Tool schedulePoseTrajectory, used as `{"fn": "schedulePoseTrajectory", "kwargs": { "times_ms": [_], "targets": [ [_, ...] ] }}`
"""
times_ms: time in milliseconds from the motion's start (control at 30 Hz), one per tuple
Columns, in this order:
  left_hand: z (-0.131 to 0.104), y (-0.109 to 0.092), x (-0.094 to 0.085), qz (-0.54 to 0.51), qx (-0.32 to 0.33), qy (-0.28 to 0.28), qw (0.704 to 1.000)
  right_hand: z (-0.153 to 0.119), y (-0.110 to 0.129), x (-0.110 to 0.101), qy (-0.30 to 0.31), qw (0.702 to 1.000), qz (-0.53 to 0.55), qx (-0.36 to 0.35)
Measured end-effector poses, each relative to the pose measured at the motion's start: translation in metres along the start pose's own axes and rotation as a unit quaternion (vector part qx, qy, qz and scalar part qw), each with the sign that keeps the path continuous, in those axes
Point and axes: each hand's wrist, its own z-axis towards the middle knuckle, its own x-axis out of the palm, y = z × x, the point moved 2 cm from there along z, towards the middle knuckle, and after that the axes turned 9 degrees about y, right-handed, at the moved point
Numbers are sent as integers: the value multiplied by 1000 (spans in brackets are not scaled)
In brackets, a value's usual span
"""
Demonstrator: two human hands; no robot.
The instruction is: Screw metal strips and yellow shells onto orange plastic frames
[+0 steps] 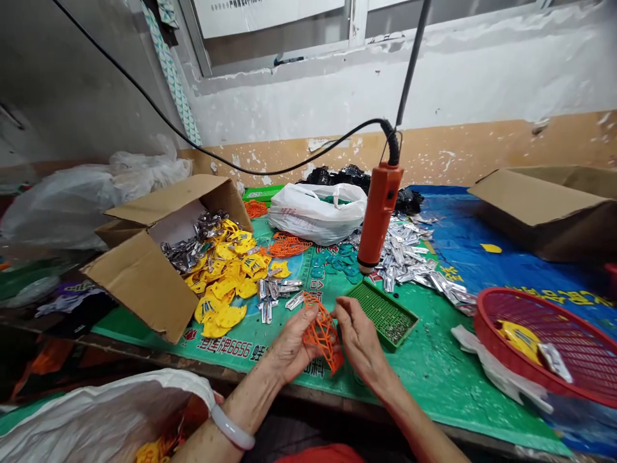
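My left hand (292, 347) is closed round an orange plastic lattice piece (319, 328), held above the front of the table. Close on its right, my right hand (360, 341) has its fingers curled in at the piece's edge; what they pinch is hidden. Just beyond the right hand lies a green tray (407, 331) of small metal bits, probably screws. An orange electric screwdriver (378, 209) hangs tip down over the tray's far end. Small silver-wrapped pieces (272, 292) and a heap of yellow plastic parts (224, 283) lie beyond my left hand.
At left, an open cardboard box (144, 276) spills dark metal parts. A white bag (313, 215), orange pieces (286, 244) and a silver pile (409, 254) lie farther back. A red basket (486, 347) stands right; a large white sack (120, 399) is front left. The screwdriver's cable (270, 172) crosses above.
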Motion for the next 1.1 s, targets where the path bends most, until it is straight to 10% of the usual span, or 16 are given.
{"fn": "schedulePoseTrajectory", "kwargs": {
  "times_ms": [400,700,1100],
  "targets": [
    [4,29,0,-121,55,-81,988,-12,15,20,56,985,-157,-46],
    [-5,27,-10,-125,1,-69,990,-17,0,-13,185,971,-97,-119],
    [-10,24,0,-88,8,-36,995,-24,-4,-21,70,983,-28,-170]
  ]
}}
